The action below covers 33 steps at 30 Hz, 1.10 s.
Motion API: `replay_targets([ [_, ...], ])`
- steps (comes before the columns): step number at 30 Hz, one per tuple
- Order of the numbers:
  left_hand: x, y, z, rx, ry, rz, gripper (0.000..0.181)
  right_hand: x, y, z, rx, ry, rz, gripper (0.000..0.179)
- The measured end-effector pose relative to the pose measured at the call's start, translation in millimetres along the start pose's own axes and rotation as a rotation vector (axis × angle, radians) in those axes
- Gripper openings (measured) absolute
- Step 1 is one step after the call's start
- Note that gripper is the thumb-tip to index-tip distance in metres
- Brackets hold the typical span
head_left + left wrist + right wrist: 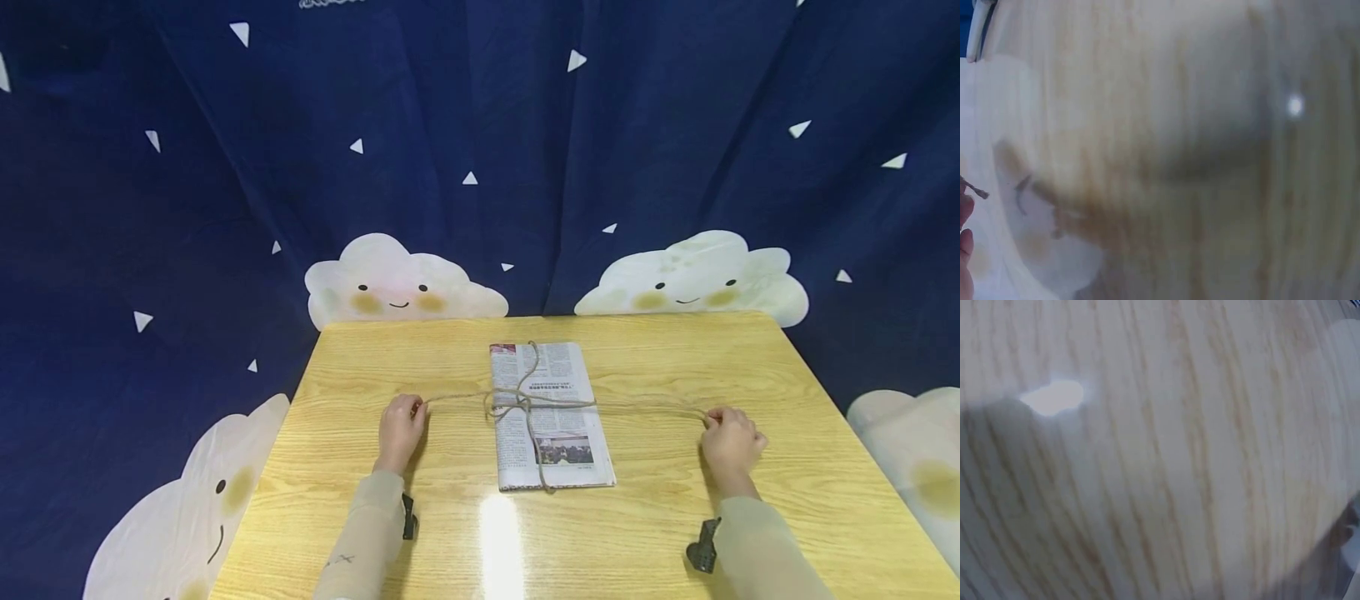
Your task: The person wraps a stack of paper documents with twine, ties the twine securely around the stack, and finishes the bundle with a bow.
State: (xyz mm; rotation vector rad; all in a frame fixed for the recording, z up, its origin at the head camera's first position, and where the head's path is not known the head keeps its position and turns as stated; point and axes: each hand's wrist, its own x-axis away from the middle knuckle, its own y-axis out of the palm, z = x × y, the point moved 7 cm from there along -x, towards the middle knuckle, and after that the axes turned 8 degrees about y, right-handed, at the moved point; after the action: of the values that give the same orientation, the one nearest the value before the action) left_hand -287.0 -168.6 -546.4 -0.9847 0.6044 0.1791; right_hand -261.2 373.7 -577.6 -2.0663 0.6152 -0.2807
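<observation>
A folded newspaper bundle (558, 450) lies flat in the middle of the table, with brown twine (534, 433) wrapped round it lengthwise and crosswise. The strands cross near the bundle's left side, where a loop sticks out. To the left, my left hand (401, 429) pinches one end of the twine between thumb and fingers; its fingertips and a short twine tip (979, 192) show at the left edge of the left wrist view. Off to the right, my right hand (731, 442) pinches the other end. Both strands stretch out sideways, nearly straight. In the right wrist view the hand is barely visible.
The wooden table (450, 358) has a glossy surface with a bright reflection in front of the bundle. A dark blue curtain (480, 125) with white triangles and smiling clouds hangs behind and beside it. Each wrist wears a black strapped device.
</observation>
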Motion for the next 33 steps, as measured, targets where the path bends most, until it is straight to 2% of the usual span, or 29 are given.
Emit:
replay_targets([
  [4, 5.8, 9.2, -4.7, 0.017, -0.045, -0.074, 0.007, 2.4, 2.5, 2.3, 0.018, -0.012, -0.045, 0.019],
  [8, 10.2, 18.5, -6.6, 0.027, -0.082, -0.148, 0.007, 6.5, 4.3, 1.0, 0.035, -0.051, -0.044, 0.020],
  [12, 8.9, 23.2, -3.5, 0.031, -0.119, -0.211, 0.006, 10.6, 3.8, -6.8, 0.031, -0.106, -0.028, 0.025],
  [14, 5.2, 25.8, -0.1, 0.047, -0.138, -0.242, 0.011, 11.9, 3.3, -16.1, 0.006, -0.139, -0.021, 0.029],
  [16, -0.7, 29.9, 5.6, 0.076, -0.150, -0.278, 0.024, 14.0, 4.8, -31.4, -0.032, -0.202, -0.018, 0.031],
  [19, -12.3, 39.1, 20.3, 0.152, -0.139, -0.336, 0.038, 20.0, 11.5, -63.5, -0.115, -0.340, -0.019, 0.031],
  [22, -24.1, 49.2, 38.8, 0.229, -0.112, -0.381, 0.039, 32.0, 25.1, -101.0, -0.191, -0.486, -0.071, 0.030],
  [24, -30.7, 55.6, 50.8, 0.250, -0.080, -0.393, 0.035, 42.5, 36.5, -124.7, -0.211, -0.555, -0.124, 0.029],
  [28, -37.9, 67.0, 67.9, 0.218, -0.030, -0.392, 0.026, 65.5, 63.8, -160.8, -0.164, -0.654, -0.232, 0.026],
  [31, -39.1, 73.3, 75.4, 0.183, -0.012, -0.376, 0.020, 78.9, 82.7, -175.8, -0.106, -0.682, -0.290, 0.026],
  [33, -39.2, 76.3, 78.9, 0.185, -0.006, -0.359, 0.017, 84.8, 91.3, -181.8, -0.076, -0.686, -0.294, 0.024],
])
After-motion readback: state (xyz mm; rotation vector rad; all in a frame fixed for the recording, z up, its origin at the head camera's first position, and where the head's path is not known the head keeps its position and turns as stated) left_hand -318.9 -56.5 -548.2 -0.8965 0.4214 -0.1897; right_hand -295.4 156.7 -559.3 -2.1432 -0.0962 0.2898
